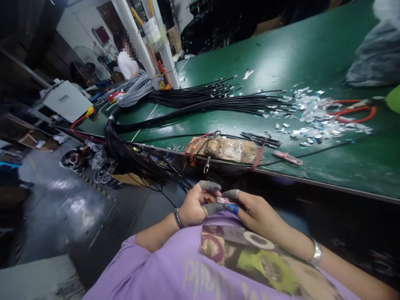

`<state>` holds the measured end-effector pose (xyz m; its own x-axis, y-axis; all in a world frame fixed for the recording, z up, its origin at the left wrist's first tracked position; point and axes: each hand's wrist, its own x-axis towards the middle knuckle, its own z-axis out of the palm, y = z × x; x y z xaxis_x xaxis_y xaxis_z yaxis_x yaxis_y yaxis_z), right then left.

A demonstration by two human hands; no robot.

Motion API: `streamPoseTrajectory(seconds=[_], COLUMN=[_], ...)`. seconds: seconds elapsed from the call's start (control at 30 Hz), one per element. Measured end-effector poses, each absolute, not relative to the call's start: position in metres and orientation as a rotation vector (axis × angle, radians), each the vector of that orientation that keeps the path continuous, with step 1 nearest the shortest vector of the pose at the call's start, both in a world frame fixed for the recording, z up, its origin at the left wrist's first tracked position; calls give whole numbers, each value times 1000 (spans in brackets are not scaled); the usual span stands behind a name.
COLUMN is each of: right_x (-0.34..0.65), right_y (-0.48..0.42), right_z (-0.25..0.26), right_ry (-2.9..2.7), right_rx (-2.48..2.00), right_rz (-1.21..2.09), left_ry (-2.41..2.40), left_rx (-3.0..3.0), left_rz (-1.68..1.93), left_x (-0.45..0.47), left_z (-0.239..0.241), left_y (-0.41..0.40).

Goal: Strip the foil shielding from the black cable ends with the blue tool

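My left hand [197, 203] and my right hand [258, 210] meet in front of my purple shirt, below the bench edge. Grey covers wrap several fingertips, and one on my right hand is blue. Between the fingertips shows a small whitish piece [222, 200], pinched by my right hand; its kind is too small to tell. The fingers of my left hand curl closed beside it, and what they grip is hidden. Just beyond the hands, a wooden block [236, 150] with red and black wires sits at the bench edge, a small metal two-pronged part [206, 165] hanging from it.
The green bench [328, 171] carries black cables [193, 106], grey cables [137, 91], white scraps [318, 114], dark pliers [262, 140], a pink-handled tool [287, 157] and an orange-red loop [356, 114]. Black cables [121, 148] hang over its edge. A person [127, 62] is behind a white post.
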<state>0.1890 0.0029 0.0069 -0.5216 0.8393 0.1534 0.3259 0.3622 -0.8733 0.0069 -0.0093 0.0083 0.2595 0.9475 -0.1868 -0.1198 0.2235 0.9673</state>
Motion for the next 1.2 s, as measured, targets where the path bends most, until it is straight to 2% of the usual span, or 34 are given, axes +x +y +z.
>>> streamPoseTrajectory(seconds=[0.5,1.0,1.07,1.2], right_x=[188,187,188,187], right_y=[-1,1,2,4], right_z=[12,12,10,7], right_ry=[-2138,-2131,-2152,-2080], right_rx=[-806,-860,-910,-1055], right_rz=[1281,1223,1192,1214], left_ry=[822,976,993,996], left_rx=[1246,1521,1457,970], left_rz=[625,795,802,828], left_x=[-8,-11,-10,-2], left_z=[1,1,2,-5], left_y=[-6,-11,-11,-10])
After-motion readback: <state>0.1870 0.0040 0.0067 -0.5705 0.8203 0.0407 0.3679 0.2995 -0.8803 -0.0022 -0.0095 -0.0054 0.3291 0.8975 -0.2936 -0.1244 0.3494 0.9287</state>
